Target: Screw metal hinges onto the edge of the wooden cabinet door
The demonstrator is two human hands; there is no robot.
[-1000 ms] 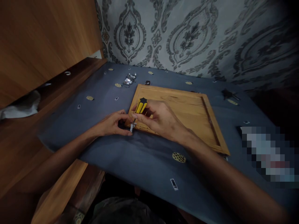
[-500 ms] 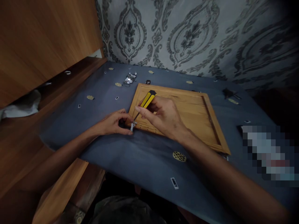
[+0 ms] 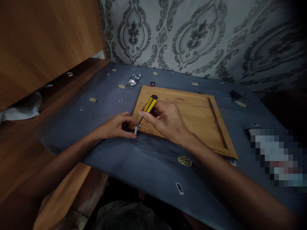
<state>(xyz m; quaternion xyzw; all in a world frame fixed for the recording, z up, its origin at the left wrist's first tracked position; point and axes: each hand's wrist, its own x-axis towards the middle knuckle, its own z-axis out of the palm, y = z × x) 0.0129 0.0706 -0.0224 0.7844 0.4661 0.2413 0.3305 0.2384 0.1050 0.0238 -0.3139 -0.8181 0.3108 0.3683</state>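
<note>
My right hand [image 3: 168,119] is closed around a screwdriver [image 3: 151,103] with a yellow and black handle, its shaft slanting down to the left. The tip meets a small metal hinge [image 3: 137,129] at the near left corner of a wooden panel [image 3: 189,111]. Thumb and fingers of my left hand [image 3: 118,125] curve around the hinge and hold it at the panel's edge. Small dark holes run along the panel's near edge beside the hinge. The exact spot under the screwdriver tip is too small to make out.
Several metal hinges [image 3: 133,80] lie in a pile behind the panel on the dark blue patterned cloth [image 3: 103,89]. A dark object [image 3: 236,95] rests at the far right. A blurred-out item [image 3: 275,156] is at the right, and a wooden cabinet [image 3: 52,38] stands at the left.
The screwdriver handle has turned slightly and dipped a little to the left in my right hand. My left hand stays at the hinge.
</note>
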